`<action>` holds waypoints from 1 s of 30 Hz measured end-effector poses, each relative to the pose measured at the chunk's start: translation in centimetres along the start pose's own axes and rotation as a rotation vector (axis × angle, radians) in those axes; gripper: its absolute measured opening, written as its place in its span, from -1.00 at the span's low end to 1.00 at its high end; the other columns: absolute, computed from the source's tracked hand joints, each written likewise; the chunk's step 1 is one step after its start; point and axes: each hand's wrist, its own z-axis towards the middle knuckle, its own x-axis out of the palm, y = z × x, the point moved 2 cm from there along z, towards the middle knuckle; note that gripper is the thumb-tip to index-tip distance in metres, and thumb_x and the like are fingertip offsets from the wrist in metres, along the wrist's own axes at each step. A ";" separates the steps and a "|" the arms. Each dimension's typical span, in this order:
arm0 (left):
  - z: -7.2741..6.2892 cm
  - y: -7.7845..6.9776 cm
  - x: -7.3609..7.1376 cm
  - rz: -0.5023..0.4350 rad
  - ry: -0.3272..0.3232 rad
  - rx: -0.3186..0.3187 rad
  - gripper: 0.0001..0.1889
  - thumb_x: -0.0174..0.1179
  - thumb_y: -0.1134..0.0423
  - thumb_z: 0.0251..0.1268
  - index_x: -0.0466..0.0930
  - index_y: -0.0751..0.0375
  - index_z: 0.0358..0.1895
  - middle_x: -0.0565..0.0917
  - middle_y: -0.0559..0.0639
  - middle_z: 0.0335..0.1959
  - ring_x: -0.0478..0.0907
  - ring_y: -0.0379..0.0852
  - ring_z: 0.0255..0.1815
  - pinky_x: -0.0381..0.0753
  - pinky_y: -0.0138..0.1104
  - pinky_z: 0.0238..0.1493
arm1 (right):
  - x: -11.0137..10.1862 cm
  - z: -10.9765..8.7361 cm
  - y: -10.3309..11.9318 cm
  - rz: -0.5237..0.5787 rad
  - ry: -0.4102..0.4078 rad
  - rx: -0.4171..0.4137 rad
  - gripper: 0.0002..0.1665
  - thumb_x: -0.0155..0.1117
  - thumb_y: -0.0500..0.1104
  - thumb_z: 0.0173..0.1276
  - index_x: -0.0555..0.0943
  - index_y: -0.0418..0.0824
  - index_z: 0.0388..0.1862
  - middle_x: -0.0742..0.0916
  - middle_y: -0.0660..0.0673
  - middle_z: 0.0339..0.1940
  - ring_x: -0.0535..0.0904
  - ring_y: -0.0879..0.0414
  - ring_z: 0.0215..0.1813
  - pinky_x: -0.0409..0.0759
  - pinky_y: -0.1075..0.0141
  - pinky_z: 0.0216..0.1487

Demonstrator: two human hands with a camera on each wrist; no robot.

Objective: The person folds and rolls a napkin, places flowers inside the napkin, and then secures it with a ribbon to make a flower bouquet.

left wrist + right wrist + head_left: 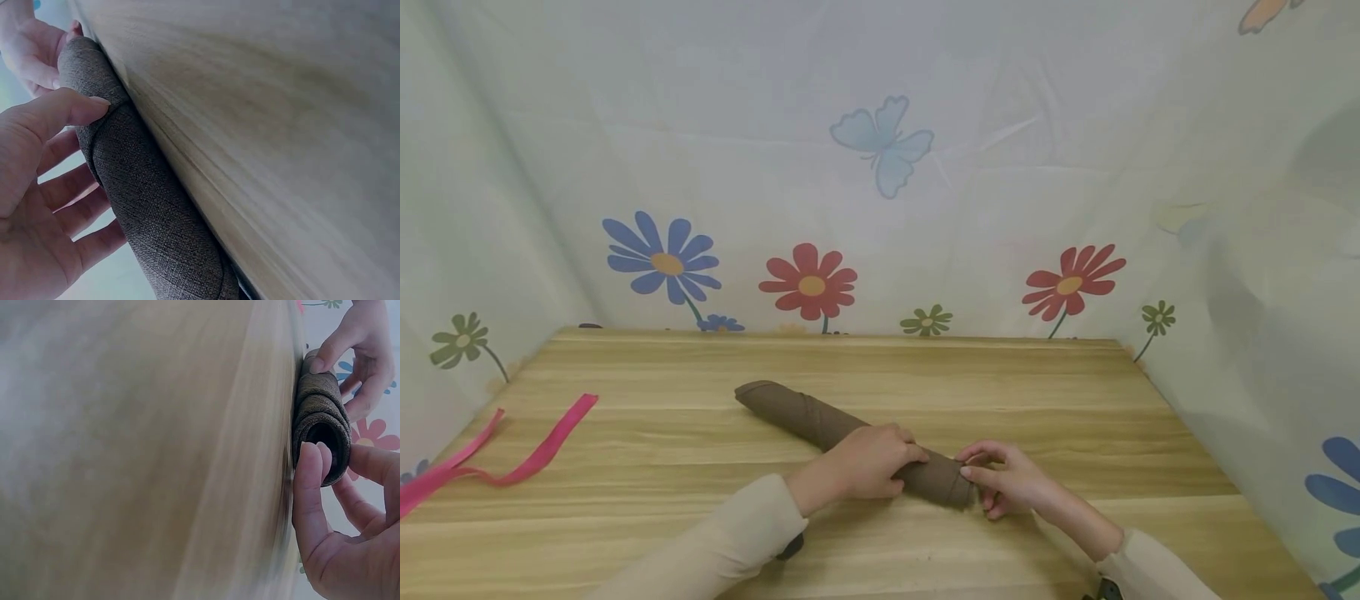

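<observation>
A brown woven cloth (pixel 801 415), rolled into a long tube, lies slantwise on the wooden table. My left hand (pixel 867 462) grips the roll right of its middle; in the left wrist view its thumb (pixel 81 107) presses beside a fold line and the fingers lie along the other side. At the near right end my right hand (pixel 1009 482) pinches the cloth's edge between thumb and fingers. The right wrist view shows the layered, hollow end of the roll (pixel 325 403), with right-hand fingertips (pixel 308 456) at the opening.
A bright pink ribbon (pixel 559 437) trails over the table's left side and out of view. The wood-grain tabletop (pixel 1000 383) ends at a pale curtain (pixel 737 167) printed with flowers and a butterfly, which also hangs on both sides. Dark wrist devices (pixel 792 547) show below the sleeves.
</observation>
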 end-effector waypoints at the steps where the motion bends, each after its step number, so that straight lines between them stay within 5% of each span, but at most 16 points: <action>1: 0.0 0.0 0.0 -0.003 0.003 -0.003 -0.60 0.28 0.23 -0.01 0.58 0.05 0.01 0.59 -0.10 -0.21 0.52 -0.23 -0.17 0.51 -0.43 -0.20 | 0.0 0.0 0.0 0.001 0.002 0.002 -0.56 0.16 -0.12 0.29 0.42 -0.35 0.06 0.52 -0.21 -0.10 0.45 0.19 -0.61 0.53 0.35 -0.59; 14: -0.2 -0.1 -0.1 -0.003 -0.012 -0.008 -0.60 0.28 0.23 0.00 0.57 0.03 0.01 0.58 -0.10 -0.20 0.52 -0.22 -0.17 0.53 -0.40 -0.22 | -0.1 0.0 0.0 0.006 0.011 0.005 -0.56 0.16 -0.13 0.29 0.41 -0.35 0.07 0.52 -0.19 -0.13 0.47 0.18 -0.58 0.54 0.34 -0.59; 24: -2.9 -0.4 -0.6 0.034 -0.114 -0.081 -0.69 0.23 0.25 0.01 0.61 0.03 -0.09 0.58 -0.05 -0.11 0.49 -0.12 -0.05 0.58 -0.30 -0.29 | 0.0 -0.1 0.1 0.000 0.012 0.000 -0.57 0.18 -0.15 0.27 0.42 -0.35 0.05 0.52 -0.21 -0.10 0.46 0.18 -0.60 0.54 0.34 -0.59; 30: -4.3 -0.5 -0.7 -0.010 -0.134 -0.153 -0.69 0.23 0.28 0.01 0.61 0.10 -0.08 0.56 -0.02 -0.21 0.48 -0.13 -0.26 0.51 -0.38 -0.49 | 0.4 -0.3 0.2 -0.028 0.014 -0.013 -0.59 0.22 -0.16 0.23 0.45 -0.34 0.00 0.54 -0.19 -0.20 0.46 0.17 -0.62 0.55 0.31 -0.60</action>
